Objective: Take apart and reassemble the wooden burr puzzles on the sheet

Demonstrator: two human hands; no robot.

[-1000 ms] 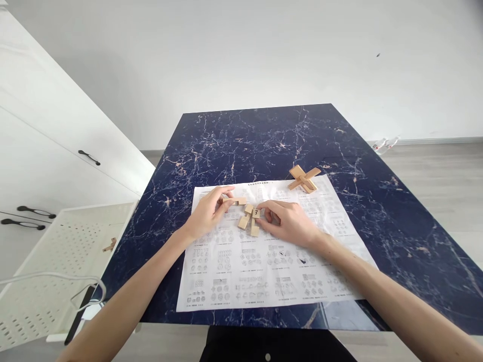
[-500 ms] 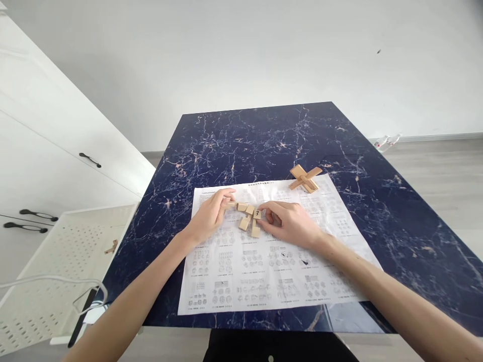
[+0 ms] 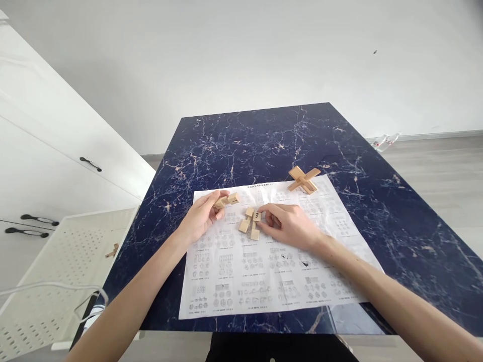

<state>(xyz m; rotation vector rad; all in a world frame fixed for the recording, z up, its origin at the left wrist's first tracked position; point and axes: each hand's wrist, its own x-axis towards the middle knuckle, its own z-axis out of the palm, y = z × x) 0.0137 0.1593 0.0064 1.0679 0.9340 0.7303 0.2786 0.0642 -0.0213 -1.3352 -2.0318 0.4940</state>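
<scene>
My left hand [image 3: 202,215] grips a notched wooden puzzle piece [image 3: 233,198] with a dark mark on its end, lifted a little over the printed sheet. Its lower part is partly hidden by my fingers. Beside it, my right hand [image 3: 289,223] pinches a wooden puzzle piece marked 3 [image 3: 257,216] between thumb and forefinger. Close against that piece lies another notched wooden piece [image 3: 244,225]. Whether the two interlock I cannot tell. Both hands are over the white instruction sheet [image 3: 260,274], which is covered with small printed diagrams.
A cross-shaped wooden assembly [image 3: 303,180] sits at the sheet's far right corner. The dark blue marbled table [image 3: 241,146] holds everything. At left are a perforated cream cart [image 3: 49,266] with a small wooden piece [image 3: 112,251], a white cable [image 3: 53,287] and white cabinets [image 3: 56,151].
My left hand has moved left with its wooden piece, away from the cluster, and turned it. My right hand stays on the piece marked 3.
</scene>
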